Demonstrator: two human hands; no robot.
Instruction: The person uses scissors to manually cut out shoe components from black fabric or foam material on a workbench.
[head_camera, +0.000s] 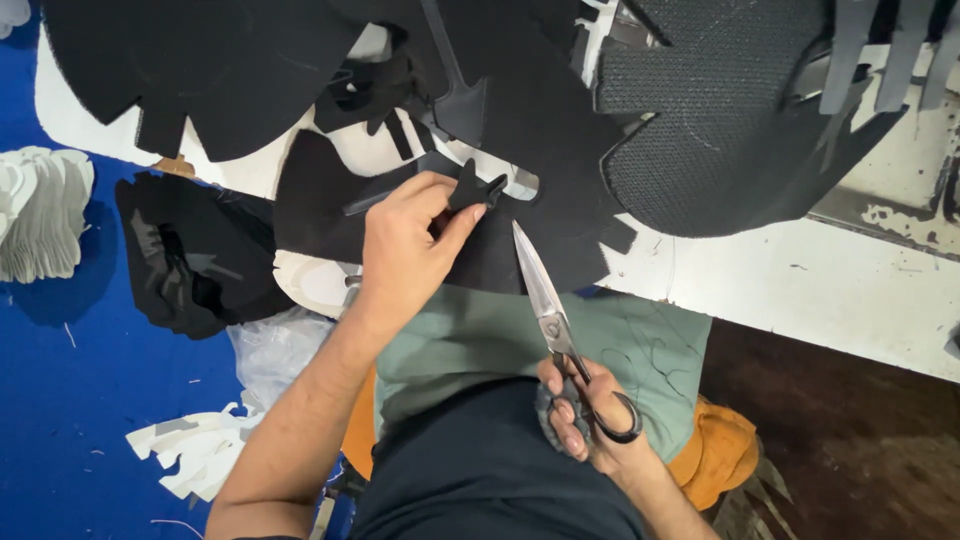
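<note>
My left hand (408, 245) pinches a small black fabric piece (472, 190) between thumb and fingers, held over larger black fabric sheets (520, 120) on the white table edge. My right hand (585, 420) grips the handles of large metal scissors (545, 300), whose closed blades point up toward the fabric piece, tip a little to its right. A green cloth (640, 345) covers my lap below the scissors.
A large black mesh cut piece (720, 110) lies at upper right on the worn white table (830, 280). White cut pieces (40, 210) and a black pile (195, 255) sit on blue flooring (70, 400) at left, with white scraps (200, 450) lower down.
</note>
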